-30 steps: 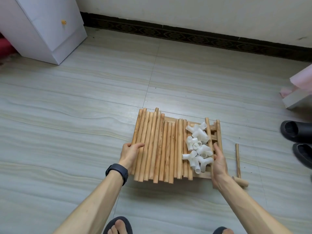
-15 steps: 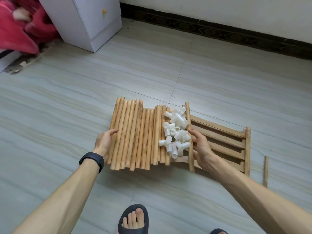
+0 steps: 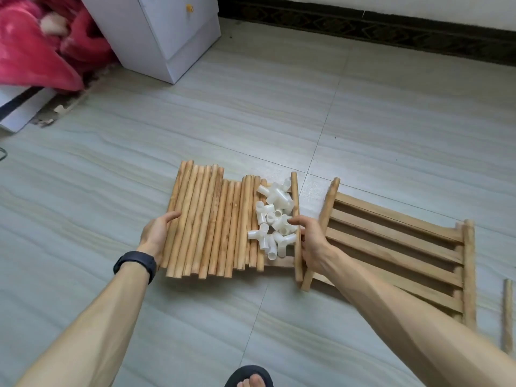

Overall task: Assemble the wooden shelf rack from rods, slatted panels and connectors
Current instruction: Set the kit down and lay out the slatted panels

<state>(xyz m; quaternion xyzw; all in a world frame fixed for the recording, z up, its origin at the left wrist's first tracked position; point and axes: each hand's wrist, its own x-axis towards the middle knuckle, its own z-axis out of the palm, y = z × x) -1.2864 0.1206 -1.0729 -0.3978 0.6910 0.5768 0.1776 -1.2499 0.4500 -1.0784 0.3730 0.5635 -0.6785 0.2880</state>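
Note:
A slatted wooden panel (image 3: 295, 196) is held just above the tiled floor and carries a row of several wooden rods (image 3: 206, 219) and a heap of white plastic connectors (image 3: 275, 219). My left hand (image 3: 156, 233) grips its left edge, thumb on top of the outermost rods. My right hand (image 3: 310, 241) grips the right side rail, thumb over it beside the connectors. A second slatted panel (image 3: 396, 247) lies flat on the floor just right of my right hand. One loose rod (image 3: 507, 317) lies at the far right edge.
A white cabinet (image 3: 156, 32) stands at the back left with a red blanket (image 3: 36, 51) beside it. A dark baseboard (image 3: 363, 23) runs along the far wall. My sandalled foot (image 3: 250, 378) is at the bottom centre.
The loaded panel has moved left off the second panel, which now lies uncovered on the right. Both hands kept their hold on its edges.

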